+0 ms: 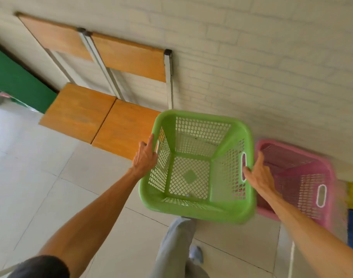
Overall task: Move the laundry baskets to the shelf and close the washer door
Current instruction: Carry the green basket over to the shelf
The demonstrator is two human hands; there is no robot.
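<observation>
Head view is showing pale tiled floor [51, 177] nearest; left hand [144, 157] and right hand [258, 174] are gripping the green plastic lattice basket [191, 207] by its rims, pink plastic basket [304, 177] just beside, wooden shelf [99, 119] lying open beyond against the white brick wall [271, 57].

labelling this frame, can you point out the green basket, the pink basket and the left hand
green basket [221, 214]: head view, on its near rim.
pink basket [330, 173]: head view, on its right rim.
left hand [144, 157]: head view, on the back of the hand, at the green basket's left rim.
</observation>
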